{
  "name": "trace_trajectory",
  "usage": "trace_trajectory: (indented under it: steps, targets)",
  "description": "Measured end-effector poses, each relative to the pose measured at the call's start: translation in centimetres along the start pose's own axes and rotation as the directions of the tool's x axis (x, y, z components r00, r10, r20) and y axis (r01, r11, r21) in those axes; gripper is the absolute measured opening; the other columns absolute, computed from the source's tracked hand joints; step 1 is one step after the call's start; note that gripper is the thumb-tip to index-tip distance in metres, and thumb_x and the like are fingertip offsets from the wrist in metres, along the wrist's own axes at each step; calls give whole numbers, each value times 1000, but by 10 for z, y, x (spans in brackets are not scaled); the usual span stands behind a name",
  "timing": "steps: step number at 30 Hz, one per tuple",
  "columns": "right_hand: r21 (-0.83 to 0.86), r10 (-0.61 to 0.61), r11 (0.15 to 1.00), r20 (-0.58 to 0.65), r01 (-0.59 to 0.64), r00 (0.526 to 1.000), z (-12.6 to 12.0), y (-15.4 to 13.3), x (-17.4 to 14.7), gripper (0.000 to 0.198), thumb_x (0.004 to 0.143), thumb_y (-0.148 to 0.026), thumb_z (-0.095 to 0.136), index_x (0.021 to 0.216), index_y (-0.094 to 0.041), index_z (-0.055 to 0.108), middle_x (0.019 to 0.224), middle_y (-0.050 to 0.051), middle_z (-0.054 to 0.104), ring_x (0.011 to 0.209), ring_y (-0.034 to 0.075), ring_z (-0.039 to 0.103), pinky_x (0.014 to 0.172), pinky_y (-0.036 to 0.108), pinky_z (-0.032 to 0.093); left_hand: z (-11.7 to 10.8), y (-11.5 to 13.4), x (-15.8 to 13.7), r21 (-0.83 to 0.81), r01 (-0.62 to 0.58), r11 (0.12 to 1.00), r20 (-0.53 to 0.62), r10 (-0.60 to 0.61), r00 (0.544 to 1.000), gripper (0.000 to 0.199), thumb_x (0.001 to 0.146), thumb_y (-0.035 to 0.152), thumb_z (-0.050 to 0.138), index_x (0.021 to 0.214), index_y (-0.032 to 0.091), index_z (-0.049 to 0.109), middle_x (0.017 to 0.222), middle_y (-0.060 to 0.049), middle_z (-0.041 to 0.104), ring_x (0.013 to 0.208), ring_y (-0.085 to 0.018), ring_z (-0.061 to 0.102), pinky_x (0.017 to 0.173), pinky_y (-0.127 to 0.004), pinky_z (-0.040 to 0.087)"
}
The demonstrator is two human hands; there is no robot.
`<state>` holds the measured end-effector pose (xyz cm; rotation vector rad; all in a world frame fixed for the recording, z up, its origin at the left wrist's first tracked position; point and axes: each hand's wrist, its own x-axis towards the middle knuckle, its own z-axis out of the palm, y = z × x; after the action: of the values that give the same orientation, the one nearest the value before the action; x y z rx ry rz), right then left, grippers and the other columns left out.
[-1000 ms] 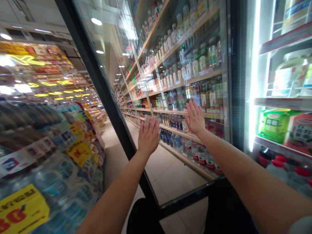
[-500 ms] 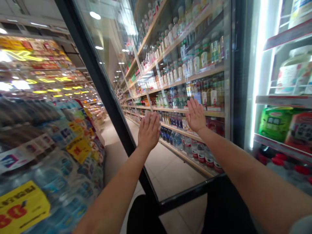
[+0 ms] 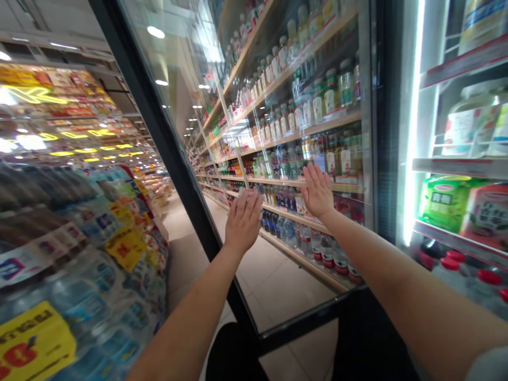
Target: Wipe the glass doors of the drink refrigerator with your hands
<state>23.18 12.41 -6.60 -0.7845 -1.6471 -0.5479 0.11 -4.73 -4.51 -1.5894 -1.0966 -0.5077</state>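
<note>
A glass door (image 3: 293,304) with a black frame (image 3: 162,114) stands tilted across the middle of my view, swung out from a lit fridge. Flat against its pane, or very close to it, is my left hand (image 3: 243,221), fingers stretched and close together, near the frame's left bar. Farther right and a little higher, my right hand (image 3: 317,193) also lies flat at the glass with its fingers extended. Neither hand holds anything. Through or in the pane, shelves of bottles (image 3: 286,121) show behind both hands.
At right, the lit fridge holds a green pouch (image 3: 442,203), a red pouch (image 3: 486,214), large bottles (image 3: 468,119) and red-capped bottles (image 3: 452,270). Stacked bottled water (image 3: 75,296) with a yellow price sign (image 3: 35,338) lines the left. Tiled floor (image 3: 184,254) runs between.
Both hands stay flat at the glass; the left one sits slightly lower. The fridge shelves have shifted a little left in view, showing slightly more of their contents.
</note>
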Motion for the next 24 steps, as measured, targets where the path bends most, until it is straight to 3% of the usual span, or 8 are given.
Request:
trace_trajectory:
  steps: [4, 11, 18, 24]
  targets:
    - [-8, -10, 1000, -20, 10, 1000, 0, -1, 0, 59, 104, -39, 26, 158, -16, 29, 163, 11, 33, 155, 23, 20, 125, 49, 17, 3, -2, -3, -8, -71, 997, 27, 71, 997, 65, 99, 22, 47, 160, 21, 24, 159, -7, 38, 154, -25, 21, 128, -46, 14]
    - [4, -6, 1000, -28, 6, 1000, 1, -1, 0, 60, 104, -40, 26, 159, -17, 28, 163, 11, 33, 155, 23, 19, 125, 50, 17, 2, -12, 20, 11, 88, 996, -60, -87, 994, 59, 102, 26, 44, 159, 18, 29, 160, -9, 36, 154, -26, 19, 127, -47, 16]
    - [9, 3, 1000, -4, -3, 1000, 1, -1, 0, 60, 104, -40, 25, 160, -19, 24, 165, 10, 30, 155, 23, 18, 126, 50, 16, 11, 5, 1, 28, -81, 996, -56, 82, 995, 58, 103, 23, 47, 158, 19, 30, 156, -7, 43, 153, -25, 23, 128, -45, 18]
    - [6, 0, 1000, -12, 0, 1000, 2, -1, 0, 60, 104, -40, 26, 160, -18, 26, 164, 10, 32, 155, 23, 19, 125, 50, 17, 9, -8, 21, -35, 27, 999, -84, -30, 996, 60, 104, 22, 42, 160, 18, 22, 158, -11, 38, 153, -25, 21, 126, -48, 22]
